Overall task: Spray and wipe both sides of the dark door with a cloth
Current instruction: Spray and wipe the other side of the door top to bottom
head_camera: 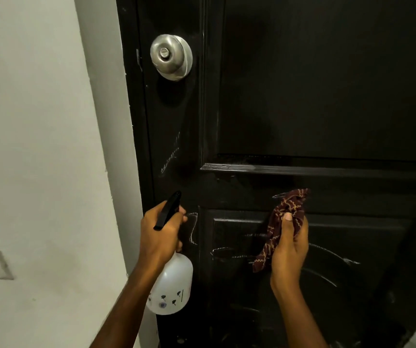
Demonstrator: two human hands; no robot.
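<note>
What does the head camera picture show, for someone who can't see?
The left hand grips a white plastic spray bottle, the right hand holds a dark red patterned cloth, facing a black panelled door with a round silver knob.

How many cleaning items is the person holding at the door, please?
2: a spray bottle gripped in the left hand, and a patterned cloth held in the right hand, near the dark door.

Left hand (pixel 160 237), at 7 o'clock from frame centre, shows its back, fingers curled round a white translucent plastic spray bottle (pixel 174 285). Right hand (pixel 288 249), at 5 o'clock, thumb upward, grips a crumpled maroon patterned cloth (pixel 283 222). Both forearms (pixel 124 305) bare.
</note>
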